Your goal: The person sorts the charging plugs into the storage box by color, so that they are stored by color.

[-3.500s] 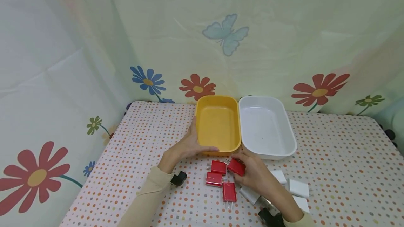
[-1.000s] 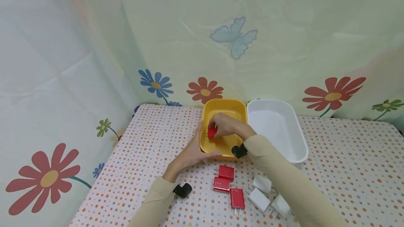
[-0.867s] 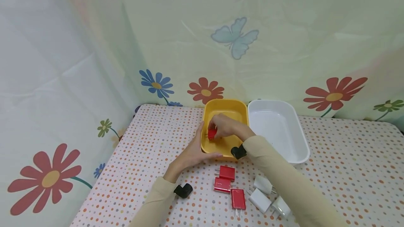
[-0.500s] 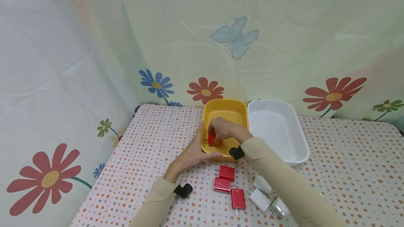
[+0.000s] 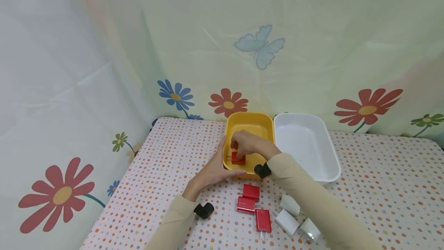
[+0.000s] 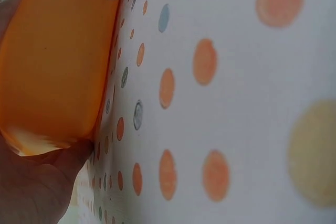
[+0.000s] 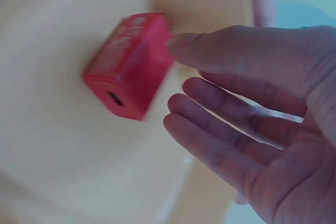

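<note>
A yellow tray (image 5: pixel 257 129) stands at the back of the table, with my left hand (image 5: pixel 214 168) holding its near left corner. The left wrist view shows the thumb and palm against the tray's orange-looking wall (image 6: pixel 58 56). Inside the tray a red charger plug (image 5: pixel 239 159) lies near the front, its prongs toward the left. My right hand (image 5: pixel 247 142) is over it. In the right wrist view the thumb tip is at the edge of the red plug (image 7: pixel 126 66), and the other fingers are apart from it. Whether the thumb touches it, I cannot tell.
To the right of the yellow tray stands a white tray (image 5: pixel 301 146). Three red plugs (image 5: pixel 251 192) lie on the dotted tablecloth (image 5: pixel 180 146) in front. Several white plugs (image 5: pixel 287 222) lie beside them, near my right sleeve (image 5: pixel 312 192), which may hide others.
My right hand has carried a red plug from the table into the yellow tray, lowered it near the front and loosened its fingers. The left hand keeps its hold on the tray.
</note>
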Available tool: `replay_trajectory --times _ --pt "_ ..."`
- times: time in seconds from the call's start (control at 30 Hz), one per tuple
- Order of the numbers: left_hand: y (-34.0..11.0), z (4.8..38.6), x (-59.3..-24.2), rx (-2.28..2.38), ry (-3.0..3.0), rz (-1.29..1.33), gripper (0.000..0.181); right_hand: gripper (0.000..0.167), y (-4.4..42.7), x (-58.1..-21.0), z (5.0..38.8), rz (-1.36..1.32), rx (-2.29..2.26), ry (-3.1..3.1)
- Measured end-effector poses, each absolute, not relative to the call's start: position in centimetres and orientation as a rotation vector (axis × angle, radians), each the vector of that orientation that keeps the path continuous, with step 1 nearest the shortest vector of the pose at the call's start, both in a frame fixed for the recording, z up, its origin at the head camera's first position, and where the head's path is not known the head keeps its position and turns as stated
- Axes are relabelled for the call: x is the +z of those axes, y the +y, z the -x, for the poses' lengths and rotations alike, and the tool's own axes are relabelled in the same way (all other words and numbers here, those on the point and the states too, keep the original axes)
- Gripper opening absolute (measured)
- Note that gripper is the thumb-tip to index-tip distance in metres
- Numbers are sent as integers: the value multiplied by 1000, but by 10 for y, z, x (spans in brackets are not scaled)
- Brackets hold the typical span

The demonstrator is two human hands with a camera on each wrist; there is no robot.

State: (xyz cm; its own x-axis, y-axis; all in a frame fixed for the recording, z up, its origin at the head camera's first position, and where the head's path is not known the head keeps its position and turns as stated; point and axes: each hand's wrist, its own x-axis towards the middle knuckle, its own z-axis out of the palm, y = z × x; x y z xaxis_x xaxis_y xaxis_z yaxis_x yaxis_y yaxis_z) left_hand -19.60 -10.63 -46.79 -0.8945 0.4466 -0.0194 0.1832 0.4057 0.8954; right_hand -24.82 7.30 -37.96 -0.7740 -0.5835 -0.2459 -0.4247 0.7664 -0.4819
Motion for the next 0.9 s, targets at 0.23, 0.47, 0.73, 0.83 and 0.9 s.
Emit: replay_trajectory --times 0.23,0.47,0.73,0.83,0.9 --pt "-104 196 -469 1485 2401 -542 129 30 96 -345 217 1014 -621 2688" --pt "-106 197 -470 1514 2380 -561 127 32 116 -318 168 1160 -635 2770" --pt "-106 198 -470 1542 2363 -603 126 35 127 -322 123 1204 -852 2777" --pt "-105 198 -469 1540 2370 -592 127 36 127 -337 113 1227 -935 2755" --pt "-104 197 -469 1538 2381 -585 126 36 125 -347 107 1183 -956 2726"
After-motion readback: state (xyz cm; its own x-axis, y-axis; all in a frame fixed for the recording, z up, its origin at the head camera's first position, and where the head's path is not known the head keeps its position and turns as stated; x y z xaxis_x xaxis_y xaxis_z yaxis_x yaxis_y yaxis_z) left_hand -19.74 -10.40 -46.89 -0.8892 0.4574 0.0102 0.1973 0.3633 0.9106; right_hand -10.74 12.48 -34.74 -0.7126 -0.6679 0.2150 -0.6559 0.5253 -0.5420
